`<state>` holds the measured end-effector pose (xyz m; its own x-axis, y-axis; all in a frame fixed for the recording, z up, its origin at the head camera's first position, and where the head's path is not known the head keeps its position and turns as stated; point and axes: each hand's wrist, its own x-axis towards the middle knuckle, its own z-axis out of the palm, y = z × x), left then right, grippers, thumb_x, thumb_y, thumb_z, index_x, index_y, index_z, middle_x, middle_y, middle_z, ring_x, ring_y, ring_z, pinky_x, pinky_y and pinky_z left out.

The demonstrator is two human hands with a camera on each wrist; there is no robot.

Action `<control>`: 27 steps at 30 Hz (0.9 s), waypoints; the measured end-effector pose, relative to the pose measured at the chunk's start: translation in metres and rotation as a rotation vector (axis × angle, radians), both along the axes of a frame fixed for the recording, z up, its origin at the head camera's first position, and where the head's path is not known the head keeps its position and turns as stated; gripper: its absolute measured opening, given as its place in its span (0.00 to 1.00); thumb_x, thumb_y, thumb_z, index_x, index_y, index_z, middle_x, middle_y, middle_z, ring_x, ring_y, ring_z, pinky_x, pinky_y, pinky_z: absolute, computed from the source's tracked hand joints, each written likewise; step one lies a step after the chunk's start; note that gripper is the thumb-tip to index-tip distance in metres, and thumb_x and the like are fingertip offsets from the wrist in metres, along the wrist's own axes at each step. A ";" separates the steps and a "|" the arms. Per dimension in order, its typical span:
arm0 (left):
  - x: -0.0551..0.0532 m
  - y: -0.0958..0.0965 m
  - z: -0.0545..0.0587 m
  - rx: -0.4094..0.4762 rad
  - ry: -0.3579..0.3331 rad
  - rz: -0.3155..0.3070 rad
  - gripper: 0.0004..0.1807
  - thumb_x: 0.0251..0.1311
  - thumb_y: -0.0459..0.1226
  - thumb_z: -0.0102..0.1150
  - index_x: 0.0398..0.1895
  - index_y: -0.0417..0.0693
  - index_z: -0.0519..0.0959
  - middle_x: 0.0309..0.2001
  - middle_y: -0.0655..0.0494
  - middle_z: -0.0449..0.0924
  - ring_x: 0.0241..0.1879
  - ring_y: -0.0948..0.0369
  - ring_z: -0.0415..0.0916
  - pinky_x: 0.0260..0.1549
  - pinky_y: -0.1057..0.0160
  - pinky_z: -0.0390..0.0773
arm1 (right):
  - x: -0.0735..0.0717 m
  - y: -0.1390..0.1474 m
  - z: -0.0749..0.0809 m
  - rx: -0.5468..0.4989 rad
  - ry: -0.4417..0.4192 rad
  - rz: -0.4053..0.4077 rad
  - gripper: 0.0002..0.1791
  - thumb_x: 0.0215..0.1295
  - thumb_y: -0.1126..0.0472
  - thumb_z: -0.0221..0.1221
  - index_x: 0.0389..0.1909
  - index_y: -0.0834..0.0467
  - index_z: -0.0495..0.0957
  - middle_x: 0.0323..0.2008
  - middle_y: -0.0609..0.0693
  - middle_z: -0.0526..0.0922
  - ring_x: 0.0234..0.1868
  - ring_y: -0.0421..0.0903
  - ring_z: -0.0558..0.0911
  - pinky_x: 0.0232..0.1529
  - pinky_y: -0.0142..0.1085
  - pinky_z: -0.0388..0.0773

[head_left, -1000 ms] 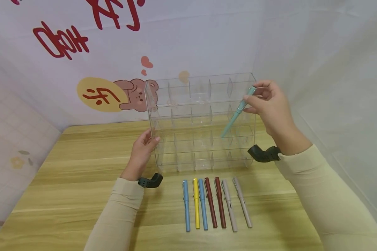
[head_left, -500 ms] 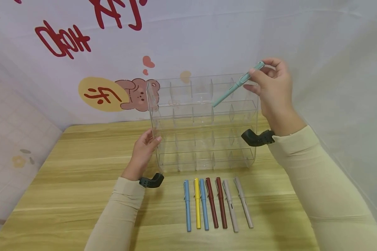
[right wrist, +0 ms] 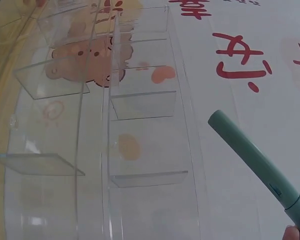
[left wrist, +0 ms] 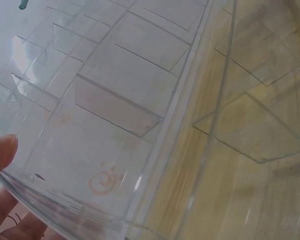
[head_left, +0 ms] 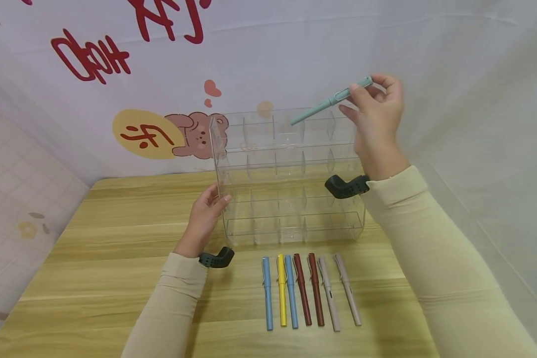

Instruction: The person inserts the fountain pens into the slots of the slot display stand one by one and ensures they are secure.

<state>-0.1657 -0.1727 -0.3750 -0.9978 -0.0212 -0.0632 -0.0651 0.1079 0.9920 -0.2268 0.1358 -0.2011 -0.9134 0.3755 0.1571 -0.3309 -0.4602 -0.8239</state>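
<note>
A clear acrylic rack point(head_left: 291, 191) with several tiers of divided compartments stands upright on the wooden table. My left hand point(head_left: 204, 211) grips its left side panel, thumb in front and fingers behind; the left wrist view shows the thumb point(left wrist: 2, 152) at the panel's edge. With my right hand point(head_left: 378, 112) I pinch a mint-green pen point(head_left: 326, 103) by its clipped cap end. The pen slants down to the left, its lower end overlapping the top tier in the head view. In the right wrist view the pen point(right wrist: 255, 160) points toward the rack's dividers.
In front of the rack lies a row of pens: light blue point(head_left: 267, 293), yellow point(head_left: 281, 291), another blue point(head_left: 291, 293), dark red point(head_left: 302, 291) and greyish ones point(head_left: 328, 293). A printed white cloth point(head_left: 295, 49) hangs behind the wooden table point(head_left: 116, 238).
My right hand has lifted the mint-green pen from before the middle tiers to the top tier, then moved slightly left, tilting the pen flatter. The left hand keeps its grip.
</note>
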 end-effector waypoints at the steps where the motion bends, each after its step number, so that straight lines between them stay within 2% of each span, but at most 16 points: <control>1: 0.000 0.000 0.000 0.000 0.001 0.000 0.30 0.69 0.40 0.54 0.72 0.47 0.60 0.70 0.50 0.62 0.69 0.52 0.59 0.65 0.51 0.62 | -0.001 -0.001 0.000 -0.003 0.002 -0.005 0.18 0.60 0.73 0.61 0.45 0.56 0.66 0.37 0.52 0.71 0.32 0.47 0.82 0.37 0.39 0.82; 10: 0.001 -0.001 0.000 -0.004 0.002 -0.002 0.30 0.69 0.40 0.54 0.72 0.47 0.59 0.70 0.50 0.61 0.69 0.53 0.60 0.65 0.51 0.62 | -0.011 -0.015 -0.007 0.009 -0.031 -0.041 0.18 0.60 0.72 0.62 0.44 0.54 0.66 0.36 0.51 0.70 0.34 0.46 0.81 0.37 0.37 0.81; 16: 0.001 -0.001 0.000 0.007 0.004 0.001 0.31 0.69 0.39 0.54 0.72 0.46 0.59 0.70 0.49 0.61 0.69 0.51 0.59 0.65 0.51 0.63 | -0.016 -0.025 -0.015 0.092 -0.022 -0.056 0.17 0.61 0.71 0.61 0.44 0.54 0.66 0.36 0.50 0.70 0.36 0.45 0.80 0.41 0.39 0.81; 27: 0.000 -0.001 -0.001 0.017 -0.005 -0.006 0.32 0.69 0.39 0.54 0.73 0.45 0.58 0.71 0.49 0.61 0.70 0.52 0.58 0.65 0.51 0.62 | -0.020 -0.038 -0.028 0.152 -0.031 -0.041 0.17 0.62 0.71 0.60 0.44 0.53 0.65 0.38 0.50 0.71 0.39 0.43 0.78 0.45 0.41 0.79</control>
<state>-0.1656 -0.1739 -0.3757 -0.9975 -0.0143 -0.0688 -0.0698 0.0911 0.9934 -0.2464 0.0981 -0.2286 -0.9032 0.3862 0.1870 -0.3201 -0.3161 -0.8931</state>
